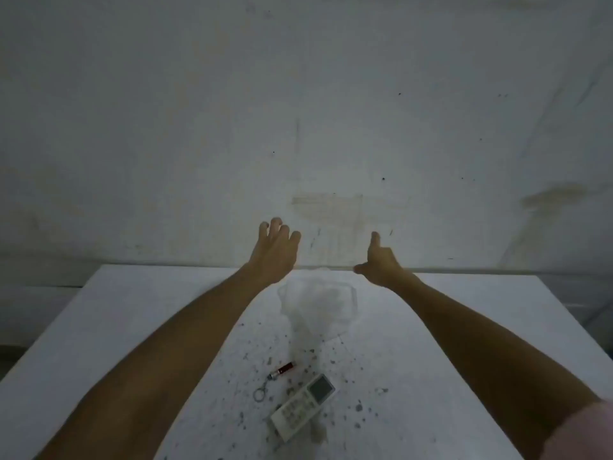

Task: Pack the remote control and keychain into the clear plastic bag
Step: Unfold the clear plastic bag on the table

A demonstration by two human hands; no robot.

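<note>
A white remote control (302, 406) with a small screen lies on the speckled white table (431, 343) near the front. To its left lies a keychain (274, 379): a red and silver cylinder on a chain with a ring. Farther back, a crumpled clear plastic bag (318, 303) rests on the table. My left hand (273, 252) hovers above the bag's far left side, fingers spread, holding nothing. On the bag's far right, my right hand (379, 262) has thumb and one finger extended and is empty too. Both forearms stretch out over the table.
A stained pale wall (298, 111) rises right behind the table's far edge. Dark specks cover the table surface around the remote and keychain. A pink sleeve (583, 433) shows at the lower right corner.
</note>
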